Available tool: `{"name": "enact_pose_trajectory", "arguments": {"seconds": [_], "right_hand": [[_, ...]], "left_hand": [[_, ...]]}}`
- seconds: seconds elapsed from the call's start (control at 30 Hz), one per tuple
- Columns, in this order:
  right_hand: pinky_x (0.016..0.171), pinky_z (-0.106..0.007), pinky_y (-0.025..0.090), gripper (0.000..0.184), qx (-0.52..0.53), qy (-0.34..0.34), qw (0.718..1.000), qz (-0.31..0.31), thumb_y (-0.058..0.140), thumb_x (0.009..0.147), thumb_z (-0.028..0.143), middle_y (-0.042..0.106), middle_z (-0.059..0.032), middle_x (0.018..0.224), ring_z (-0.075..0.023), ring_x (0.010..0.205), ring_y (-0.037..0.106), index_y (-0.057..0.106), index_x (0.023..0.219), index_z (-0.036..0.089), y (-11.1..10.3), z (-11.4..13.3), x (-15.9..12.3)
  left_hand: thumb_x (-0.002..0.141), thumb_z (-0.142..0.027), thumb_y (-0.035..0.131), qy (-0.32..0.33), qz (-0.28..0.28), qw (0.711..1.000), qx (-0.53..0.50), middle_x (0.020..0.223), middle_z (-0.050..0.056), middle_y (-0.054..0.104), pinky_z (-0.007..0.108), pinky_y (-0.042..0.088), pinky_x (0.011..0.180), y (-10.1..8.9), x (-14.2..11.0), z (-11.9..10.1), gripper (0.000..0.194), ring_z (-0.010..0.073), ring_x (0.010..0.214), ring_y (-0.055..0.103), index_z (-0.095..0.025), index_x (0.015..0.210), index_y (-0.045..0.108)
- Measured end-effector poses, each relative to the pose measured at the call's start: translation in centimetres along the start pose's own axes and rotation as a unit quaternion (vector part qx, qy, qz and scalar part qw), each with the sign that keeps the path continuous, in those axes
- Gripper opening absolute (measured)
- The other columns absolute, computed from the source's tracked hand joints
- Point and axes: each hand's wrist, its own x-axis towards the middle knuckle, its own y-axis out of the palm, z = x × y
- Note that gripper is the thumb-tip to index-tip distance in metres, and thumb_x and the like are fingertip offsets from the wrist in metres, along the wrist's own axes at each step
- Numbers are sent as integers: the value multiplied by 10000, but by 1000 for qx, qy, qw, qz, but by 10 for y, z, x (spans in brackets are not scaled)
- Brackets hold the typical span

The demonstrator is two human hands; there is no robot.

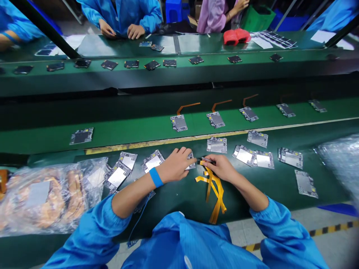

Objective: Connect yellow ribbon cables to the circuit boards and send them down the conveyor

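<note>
My left hand (176,164), with a blue wristband, lies curled over a small circuit board (192,161) on the green bench (179,198) and holds it down. My right hand (221,167) pinches the end of an orange flex cable (202,160) against that board's right edge. A loose bunch of orange flex cables (214,190) lies under my right wrist. Several more circuit boards (153,161) lie scattered left and right of my hands.
A clear bag of orange cables (42,198) sits at the left, another plastic bag (340,160) at the right. Boards with cables attached (178,122) ride the green conveyor (140,129) beyond. Across a farther belt, other people's hands (136,31) work near a red object (236,36).
</note>
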Motion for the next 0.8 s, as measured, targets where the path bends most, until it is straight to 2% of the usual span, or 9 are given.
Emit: {"name": "enact_pose_trajectory", "arguments": {"seconds": [0.13,0.33,0.47,0.6,0.8], "right_hand": [[653,-257,449,248,17,7,1000,-5,703,891,424,755,-15,819,-179,718,644,752,1004,209,1,-2,3],[619,-249,407,237,19,23,1000,-2,730,856,423,724,-8,754,-172,697,625,697,813,192,4,-3,7],[635,-254,410,212,17,27,999,-4,696,880,398,741,-17,780,-176,710,632,715,825,194,5,-1,14],[633,-259,396,220,-29,18,999,-8,632,920,379,746,-23,781,-181,713,626,728,825,205,5,4,21],[627,-268,365,204,-88,28,996,-6,630,929,367,753,-17,776,-175,686,612,746,852,218,5,11,23]], "left_hand": [[865,-196,636,15,13,1000,12,1270,165,547,441,434,867,1,4,-3,405,340,1131,509,-236,1267,644],[867,-142,618,14,11,1000,8,1218,157,554,429,447,857,3,9,-2,331,323,1088,510,-220,1187,652],[885,-184,655,2,2,1000,7,1321,176,531,449,456,922,2,3,-2,277,334,1173,496,-188,1161,628],[884,-285,707,-24,-1,1000,14,1392,216,506,480,464,939,3,-6,-2,330,369,1224,490,-171,1180,620],[935,-189,604,-29,-10,1000,3,1362,209,538,465,466,952,9,-9,-4,246,339,1195,526,-166,1178,635]]}}
